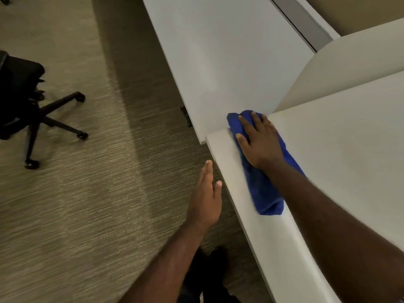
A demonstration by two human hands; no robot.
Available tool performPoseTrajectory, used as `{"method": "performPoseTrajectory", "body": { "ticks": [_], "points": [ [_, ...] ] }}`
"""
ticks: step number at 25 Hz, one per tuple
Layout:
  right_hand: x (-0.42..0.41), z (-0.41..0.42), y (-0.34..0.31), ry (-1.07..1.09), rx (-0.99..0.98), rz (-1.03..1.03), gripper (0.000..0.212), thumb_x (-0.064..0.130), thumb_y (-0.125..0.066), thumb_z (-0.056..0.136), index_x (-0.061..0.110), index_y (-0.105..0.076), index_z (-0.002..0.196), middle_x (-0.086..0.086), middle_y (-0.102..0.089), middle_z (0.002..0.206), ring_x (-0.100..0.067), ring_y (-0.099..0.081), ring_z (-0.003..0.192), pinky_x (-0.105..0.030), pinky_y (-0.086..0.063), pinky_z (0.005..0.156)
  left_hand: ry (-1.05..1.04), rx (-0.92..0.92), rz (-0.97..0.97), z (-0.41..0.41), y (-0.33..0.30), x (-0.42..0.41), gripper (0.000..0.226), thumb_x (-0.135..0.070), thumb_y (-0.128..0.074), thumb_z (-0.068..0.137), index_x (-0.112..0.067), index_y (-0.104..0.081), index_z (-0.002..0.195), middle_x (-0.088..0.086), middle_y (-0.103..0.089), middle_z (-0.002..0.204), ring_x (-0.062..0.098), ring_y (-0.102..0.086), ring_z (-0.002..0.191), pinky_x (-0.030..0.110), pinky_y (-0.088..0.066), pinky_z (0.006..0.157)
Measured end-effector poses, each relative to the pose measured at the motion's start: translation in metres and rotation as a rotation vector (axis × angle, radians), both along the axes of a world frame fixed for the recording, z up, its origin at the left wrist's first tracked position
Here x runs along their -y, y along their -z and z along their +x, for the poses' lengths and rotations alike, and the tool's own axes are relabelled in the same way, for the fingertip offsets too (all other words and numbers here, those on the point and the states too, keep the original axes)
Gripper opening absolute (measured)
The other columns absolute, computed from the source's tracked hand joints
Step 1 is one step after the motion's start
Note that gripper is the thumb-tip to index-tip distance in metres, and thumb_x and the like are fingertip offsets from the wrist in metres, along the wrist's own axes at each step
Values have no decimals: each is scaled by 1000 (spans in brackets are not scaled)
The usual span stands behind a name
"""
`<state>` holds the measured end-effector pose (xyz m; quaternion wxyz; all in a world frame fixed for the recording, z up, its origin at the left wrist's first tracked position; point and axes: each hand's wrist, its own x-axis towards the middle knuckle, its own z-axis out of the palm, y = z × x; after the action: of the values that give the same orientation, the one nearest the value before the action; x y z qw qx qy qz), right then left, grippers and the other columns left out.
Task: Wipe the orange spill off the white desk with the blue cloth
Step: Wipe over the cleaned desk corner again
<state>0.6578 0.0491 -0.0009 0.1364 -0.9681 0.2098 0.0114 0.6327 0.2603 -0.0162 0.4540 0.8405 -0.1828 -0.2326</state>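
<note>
The blue cloth (265,189) lies stretched along the near left edge of the white desk (341,136), its far end bunched at the desk's corner. My right hand (259,142) presses flat on the cloth's far half with fingers spread. My left hand (206,195) hovers flat and empty beside the desk's edge, over the carpet, a little nearer to me than the right hand. No orange spill shows on the desk's surface; anything under the cloth is hidden.
A second white desk (225,53) adjoins at the far corner and runs away to the back. A beige partition (341,68) rises behind. A black office chair (24,99) on castors stands on the carpet at the left. My dark shoes (209,274) show below.
</note>
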Motion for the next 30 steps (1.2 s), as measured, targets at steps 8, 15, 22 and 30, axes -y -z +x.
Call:
{"method": "performPoseTrajectory", "body": {
  "ticks": [8, 15, 22, 30],
  "points": [
    [-64, 30, -4, -223, 132, -62, 40, 41, -41, 95, 17, -52, 125, -7, -59, 117, -26, -49, 110, -40, -28, 105, -100, -19, -8, 4, 1, -30, 56, -24, -38, 104, -19, -13, 154, -5, -12, 163, 6, -9, 148, 26, -15, 118],
    [-80, 0, -4, -371, 43, -32, 44, 31, -50, 90, 23, -49, 133, -7, -27, 156, -32, -16, 145, -45, -7, 119, -132, 89, -48, 15, -9, -39, 53, -31, -38, 103, -22, -19, 153, -4, -19, 161, 10, -14, 148, 36, -20, 120],
    [-76, -98, -4, -193, 38, 36, 57, 54, -32, 96, 36, -23, 149, 3, -13, 161, -20, -4, 149, -44, -8, 120, -4, 260, 49, 41, -14, -22, 52, -38, -42, 101, -17, -33, 149, 1, -32, 157, 19, -20, 148, 47, -22, 119],
    [-32, -89, -5, 223, -39, 2, 59, 53, -26, 98, 34, -13, 152, -5, -8, 162, -32, -1, 148, -51, -4, 119, 278, 301, 233, 49, 2, -14, 79, -57, -49, 92, -30, -7, 154, -11, -7, 162, 13, -2, 149, 48, -6, 118]
  ]
}}
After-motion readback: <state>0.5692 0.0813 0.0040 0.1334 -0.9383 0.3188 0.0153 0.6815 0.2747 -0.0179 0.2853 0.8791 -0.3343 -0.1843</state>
